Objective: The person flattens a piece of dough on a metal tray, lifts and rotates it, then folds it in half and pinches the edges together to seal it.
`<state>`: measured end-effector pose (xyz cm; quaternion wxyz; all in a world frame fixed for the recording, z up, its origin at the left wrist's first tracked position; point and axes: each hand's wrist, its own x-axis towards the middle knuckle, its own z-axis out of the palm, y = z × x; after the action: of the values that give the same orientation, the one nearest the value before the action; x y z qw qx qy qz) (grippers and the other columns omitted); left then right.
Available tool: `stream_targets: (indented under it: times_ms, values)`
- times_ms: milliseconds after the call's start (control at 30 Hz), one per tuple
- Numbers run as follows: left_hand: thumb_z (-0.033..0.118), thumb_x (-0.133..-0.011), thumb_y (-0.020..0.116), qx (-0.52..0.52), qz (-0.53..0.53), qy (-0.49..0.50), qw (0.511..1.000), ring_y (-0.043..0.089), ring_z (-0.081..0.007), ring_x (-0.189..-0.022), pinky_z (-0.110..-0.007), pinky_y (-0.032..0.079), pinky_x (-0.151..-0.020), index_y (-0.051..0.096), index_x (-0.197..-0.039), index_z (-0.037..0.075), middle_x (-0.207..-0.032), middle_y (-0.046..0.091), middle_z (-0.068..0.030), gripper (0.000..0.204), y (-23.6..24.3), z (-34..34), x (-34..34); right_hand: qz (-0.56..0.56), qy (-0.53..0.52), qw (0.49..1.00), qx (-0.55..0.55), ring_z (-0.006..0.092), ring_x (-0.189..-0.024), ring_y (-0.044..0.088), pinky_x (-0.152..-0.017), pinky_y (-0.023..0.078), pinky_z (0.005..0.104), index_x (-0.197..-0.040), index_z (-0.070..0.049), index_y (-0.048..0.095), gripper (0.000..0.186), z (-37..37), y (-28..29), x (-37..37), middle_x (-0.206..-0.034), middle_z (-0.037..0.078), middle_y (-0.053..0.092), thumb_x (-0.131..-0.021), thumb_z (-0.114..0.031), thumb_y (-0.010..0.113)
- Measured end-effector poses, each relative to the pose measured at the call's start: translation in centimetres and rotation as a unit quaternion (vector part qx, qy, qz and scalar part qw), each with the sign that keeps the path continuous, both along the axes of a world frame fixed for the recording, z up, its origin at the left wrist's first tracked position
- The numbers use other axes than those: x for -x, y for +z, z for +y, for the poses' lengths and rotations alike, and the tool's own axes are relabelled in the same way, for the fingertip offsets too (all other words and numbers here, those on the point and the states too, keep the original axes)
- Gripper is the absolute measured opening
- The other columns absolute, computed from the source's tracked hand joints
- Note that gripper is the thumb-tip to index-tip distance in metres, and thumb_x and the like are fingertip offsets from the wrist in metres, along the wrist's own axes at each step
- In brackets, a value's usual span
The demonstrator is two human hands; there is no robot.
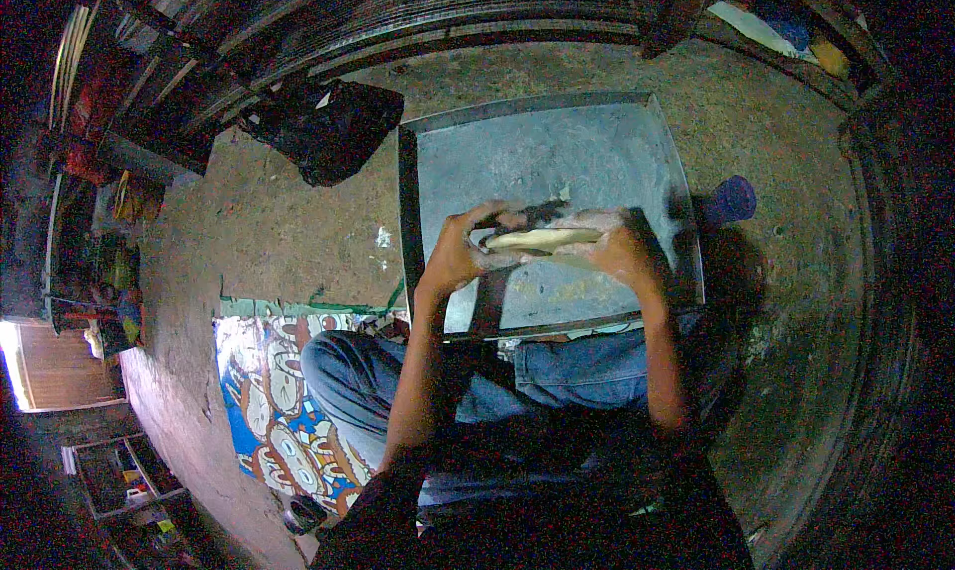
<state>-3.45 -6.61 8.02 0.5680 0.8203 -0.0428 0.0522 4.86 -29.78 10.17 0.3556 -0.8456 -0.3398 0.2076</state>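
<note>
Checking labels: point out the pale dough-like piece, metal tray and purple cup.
Pale dough-like piece (547,240), head view: middle of its visible length.
Metal tray (497,152), head view: bare inner surface, toward the far edge.
Purple cup (733,200), head view: visible middle.

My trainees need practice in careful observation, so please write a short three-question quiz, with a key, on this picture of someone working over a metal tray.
1. Multiple choice: where is the purple cup?
A) inside the metal tray
B) to the right of the metal tray
C) to the left of the metal tray

2. True or false: the black bag lies outside the metal tray.

3. Fill the gaps: the pale strip is held between the person's ____ and ____.

Key:
1. B
2. True
3. left hand; right hand
</note>
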Motion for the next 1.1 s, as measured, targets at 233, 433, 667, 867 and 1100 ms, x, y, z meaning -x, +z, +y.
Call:
stream_targets:
  times_ms: [233,433,667,867,1100]
  values:
    - [0.013,-0.063,0.084,0.023,0.079,-0.013,0.997,0.064,-0.0141,-0.087,-0.031,0.051,-0.082,0.068,-0.102,0.004,-0.096,0.07,-0.0058,0.043,-6.1,1.0,0.1,0.118,-0.055,0.978,-0.16,0.0186,-0.092,0.066,-0.084,0.051,0.0309,-0.102,-0.01,0.07,0.029,-0.4,-1.6,0.0,-0.102,0.007,0.07,-0.074,-0.015,0.076]
    - [0.013,-0.066,0.081,-0.026,0.028,0.043,0.998,0.067,-0.0167,-0.079,-0.03,0.052,-0.076,0.071,-0.092,0.0,-0.09,0.071,-0.0135,0.031,-3.5,1.4,0.2,0.085,-0.043,0.988,-0.125,0.0177,-0.094,0.065,-0.084,0.05,0.0307,-0.104,-0.009,0.069,0.038,-1.6,-2.6,-1.7,-0.101,0.006,0.069,-0.069,-0.017,0.081]
    - [0.019,-0.071,0.081,-0.008,-0.004,0.058,0.998,0.066,-0.0175,-0.072,-0.029,0.051,-0.068,0.07,-0.094,0.0,-0.083,0.07,-0.0128,0.032,-1.1,0.2,0.6,-0.057,-0.105,0.99,-0.077,0.0197,-0.078,0.065,-0.074,0.052,0.0315,-0.099,-0.005,0.068,0.043,-1.5,-5.1,-1.1,-0.086,0.008,0.069,-0.064,-0.023,0.086]
    - [0.028,-0.075,0.078,-0.062,-0.054,0.142,0.986,0.064,-0.0153,-0.069,-0.029,0.05,-0.063,0.07,-0.091,0.001,-0.081,0.068,-0.0096,0.032,3.7,-1.0,1.0,-0.029,-0.164,0.976,-0.141,0.0173,-0.069,0.065,-0.064,0.051,0.0321,-0.088,-0.003,0.066,0.039,-1.2,0.6,0.2,-0.079,0.008,0.068,-0.066,-0.028,0.085]
    - [0.024,-0.077,0.077,-0.068,-0.147,0.217,0.963,0.063,-0.0151,-0.066,-0.03,0.049,-0.06,0.068,-0.087,0.0,-0.077,0.067,-0.011,0.028,8.7,-2.6,2.1,-0.16,-0.213,0.958,-0.108,0.0191,-0.072,0.065,-0.067,0.052,0.0311,-0.09,-0.005,0.067,0.042,-1.5,6.1,2.2,-0.081,0.008,0.068,-0.063,-0.032,0.086]
